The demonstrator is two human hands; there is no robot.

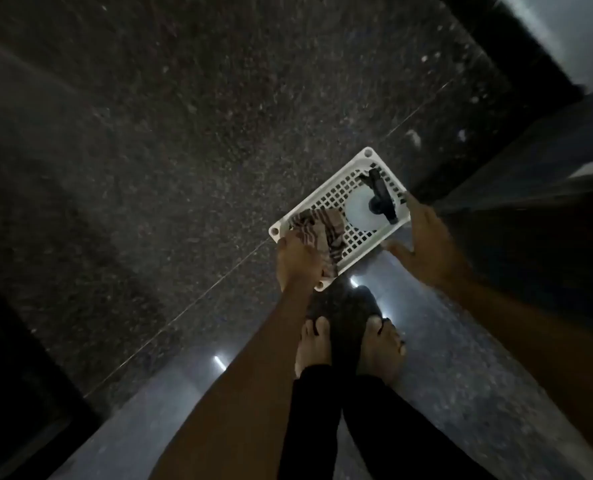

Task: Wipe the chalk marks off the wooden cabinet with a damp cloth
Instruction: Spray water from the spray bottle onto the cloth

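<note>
White perforated plastic basket (322, 202) sits on dark speckled stone floor (149, 150) just beyond the bare feet (315, 344), so the kit is w/in reach. Brown-and-white striped cloth (317, 225) lies in its near-left end. White spray bottle w/ black trigger (360, 214) is at the far-right end. Left hand (298, 261) is on the cloth, fingers bent down; can't tell if pinching cloth or rim. Right hand (423, 237) is at the basket's right side, fingers spread & straight, prob. steadying it. Cabinet & chalk marks not in view.

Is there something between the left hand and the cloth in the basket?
Nothing visible: the left hand touches the striped cloth at the white basket's near end. The spray bottle lies farther along, aside.
</note>
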